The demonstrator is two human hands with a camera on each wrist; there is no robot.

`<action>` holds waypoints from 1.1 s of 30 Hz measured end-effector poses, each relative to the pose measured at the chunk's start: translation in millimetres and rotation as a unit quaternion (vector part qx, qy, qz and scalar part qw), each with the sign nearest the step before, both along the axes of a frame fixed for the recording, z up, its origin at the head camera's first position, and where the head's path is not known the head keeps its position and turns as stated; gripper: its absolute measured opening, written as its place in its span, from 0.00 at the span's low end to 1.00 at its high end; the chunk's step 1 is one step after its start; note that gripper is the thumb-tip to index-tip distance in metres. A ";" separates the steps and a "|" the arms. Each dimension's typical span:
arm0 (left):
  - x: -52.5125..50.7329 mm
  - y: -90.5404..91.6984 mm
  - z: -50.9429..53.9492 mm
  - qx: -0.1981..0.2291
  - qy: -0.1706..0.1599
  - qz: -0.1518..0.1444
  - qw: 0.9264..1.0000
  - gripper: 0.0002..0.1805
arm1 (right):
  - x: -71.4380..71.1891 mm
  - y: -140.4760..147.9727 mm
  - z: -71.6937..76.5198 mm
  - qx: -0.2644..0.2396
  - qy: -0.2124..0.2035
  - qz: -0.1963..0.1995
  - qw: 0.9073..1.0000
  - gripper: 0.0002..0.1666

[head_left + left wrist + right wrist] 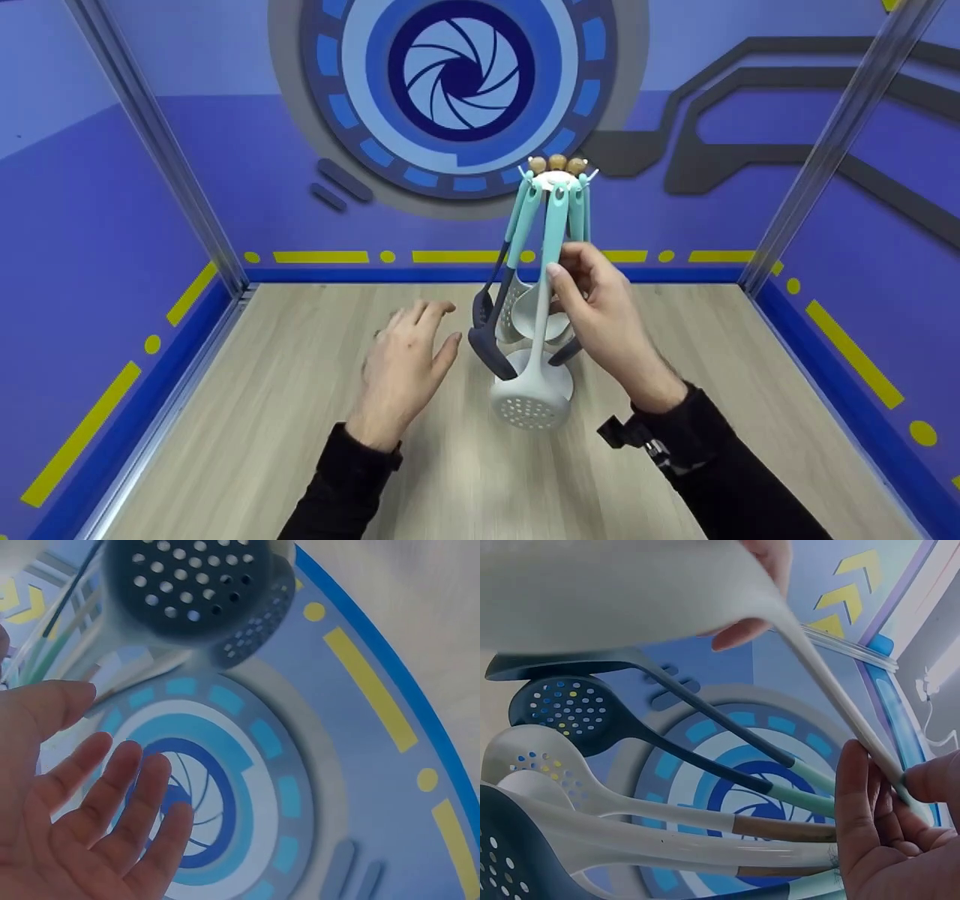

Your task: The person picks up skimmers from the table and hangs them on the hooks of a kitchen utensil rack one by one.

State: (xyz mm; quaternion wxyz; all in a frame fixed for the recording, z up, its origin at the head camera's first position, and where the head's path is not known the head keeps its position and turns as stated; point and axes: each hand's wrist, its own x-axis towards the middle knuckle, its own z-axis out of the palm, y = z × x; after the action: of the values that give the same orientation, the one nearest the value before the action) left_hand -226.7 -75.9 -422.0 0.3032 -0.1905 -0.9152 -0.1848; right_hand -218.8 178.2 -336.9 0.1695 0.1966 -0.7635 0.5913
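In the head view a white utensil stand (556,180) carries several kitchen tools with teal handles. My right hand (604,319) pinches a pale grey skimmer (531,401) between thumb and fingers, where the teal handle meets the grey shaft. The skimmer hangs at the front, its holed head low; whether its handle end is on a hook I cannot tell. In the right wrist view my right hand (900,832) holds its slim shaft (832,686). To the left of the stand, my left hand (409,356) hovers with fingers loosely extended, touching nothing.
Beside the skimmer hang a dark tool (491,352), a dark slotted spoon (566,712) and a pale spoon (536,311). Wooden knobs (557,162) top the stand. The wood-grain table (300,450) is bounded by blue patterned walls (210,172) with metal corner posts.
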 end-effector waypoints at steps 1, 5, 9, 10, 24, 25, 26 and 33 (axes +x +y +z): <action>-1.5 -1.4 -1.3 -0.001 -0.004 0.005 1.000 0.20 | 0.5 -0.4 2.0 -0.001 -0.003 -0.001 1.000 0.13; -7.8 -6.7 -7.9 -0.002 -0.020 0.020 1.000 0.21 | 8.8 -3.8 16.0 0.003 -0.015 -0.001 1.000 0.13; -13.2 -11.8 -15.2 0.001 -0.034 0.029 0.999 0.21 | 15.1 -5.8 26.4 0.012 -0.023 0.002 1.000 0.13; -14.4 -12.8 -16.9 0.003 -0.037 0.030 0.999 0.21 | 15.7 -5.9 27.5 0.015 -0.025 0.002 1.000 0.14; -23.4 -19.5 -30.7 0.003 -0.060 0.043 0.997 0.20 | -11.9 6.0 0.4 0.017 -0.043 -0.008 0.999 0.15; -23.7 -19.8 -31.4 0.004 -0.060 0.043 0.997 0.20 | -12.3 6.2 -0.5 0.017 -0.043 -0.006 0.999 0.15; -24.1 -20.1 -32.2 0.005 -0.059 0.042 0.997 0.20 | -12.7 6.3 -1.5 0.018 -0.044 -0.005 0.999 0.15; -26.1 -22.5 -35.9 0.009 -0.040 0.032 0.999 0.20 | -4.4 2.2 5.5 0.014 -0.058 0.000 0.998 0.15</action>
State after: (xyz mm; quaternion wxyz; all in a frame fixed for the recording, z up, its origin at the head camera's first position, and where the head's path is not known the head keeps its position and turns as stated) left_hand -252.8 -98.4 -457.9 0.2734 -0.1509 -0.9307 -0.1904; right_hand -223.2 180.5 -331.4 0.1223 0.1646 -0.7801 0.5911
